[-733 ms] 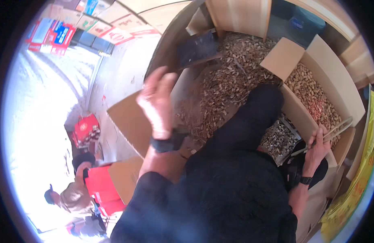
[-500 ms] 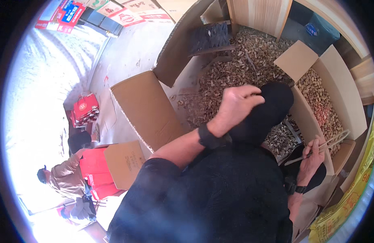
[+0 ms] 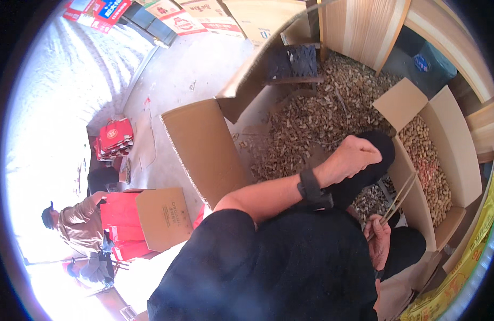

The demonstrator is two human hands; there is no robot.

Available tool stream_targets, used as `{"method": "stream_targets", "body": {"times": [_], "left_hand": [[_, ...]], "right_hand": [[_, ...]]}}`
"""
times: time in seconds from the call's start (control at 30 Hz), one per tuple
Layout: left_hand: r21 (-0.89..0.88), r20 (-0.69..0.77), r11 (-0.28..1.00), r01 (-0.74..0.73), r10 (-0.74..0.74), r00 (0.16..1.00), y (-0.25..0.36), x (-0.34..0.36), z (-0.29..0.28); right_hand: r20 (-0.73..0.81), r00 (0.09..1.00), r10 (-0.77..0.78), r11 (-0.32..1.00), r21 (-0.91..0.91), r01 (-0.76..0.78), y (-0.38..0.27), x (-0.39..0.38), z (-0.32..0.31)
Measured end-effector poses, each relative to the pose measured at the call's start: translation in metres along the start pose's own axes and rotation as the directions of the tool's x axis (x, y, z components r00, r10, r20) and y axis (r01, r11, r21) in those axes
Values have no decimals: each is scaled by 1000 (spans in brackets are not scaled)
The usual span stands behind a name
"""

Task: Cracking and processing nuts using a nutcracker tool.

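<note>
Right hand [image 3: 379, 238]: fingers were clamped on wooden tongs [image 3: 399, 199], far end over carton wall [image 3: 419, 220] beside peanuts [image 3: 429, 167]. Left hand [image 3: 349, 160] hung near knee [image 3: 385, 148], fingers curled together, contents unclear. Light pinch, clear of wall, probably suited best.

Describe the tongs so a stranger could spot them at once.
Find the open cardboard box of peanuts on the right of the view. Left of its lower end is the wearer's right hand, gripping the tongs. They are two slim, pale prongs slanting up and right, far thinner than the broad cardboard wall beyond them.
</note>
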State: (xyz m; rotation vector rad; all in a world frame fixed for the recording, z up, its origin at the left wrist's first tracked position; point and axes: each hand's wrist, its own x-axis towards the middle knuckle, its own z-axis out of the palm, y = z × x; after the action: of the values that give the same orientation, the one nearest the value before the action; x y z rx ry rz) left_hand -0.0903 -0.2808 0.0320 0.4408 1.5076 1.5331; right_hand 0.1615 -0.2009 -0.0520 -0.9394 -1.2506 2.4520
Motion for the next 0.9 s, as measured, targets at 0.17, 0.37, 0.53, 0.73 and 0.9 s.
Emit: {"method": "stream_targets", "body": {"times": [0.17,0.37,0.53,0.73,0.9], "left_hand": [[-274,-116,958,90,-126,985,-28,-6,-32],[-624,257,729,281,-148,955,-13,22,-11],[-715,411,621,321,3,912,5,52,39],[-782,462,440,441,-66,884,-29,55,96],[-719,480,522,459,-105,871,-45,46,115]], "right_hand": [[-105,989,-105,994,33,109,-23,14,4],[-280,934,-221,973,-128,192,-56,24,23],[-315,859,-403,915,-116,387,-70,29,40],[-428,752,-500,863,-179,472,-59,16,49],[-388,716,-581,811,-347,470,-52,10,42]]}}
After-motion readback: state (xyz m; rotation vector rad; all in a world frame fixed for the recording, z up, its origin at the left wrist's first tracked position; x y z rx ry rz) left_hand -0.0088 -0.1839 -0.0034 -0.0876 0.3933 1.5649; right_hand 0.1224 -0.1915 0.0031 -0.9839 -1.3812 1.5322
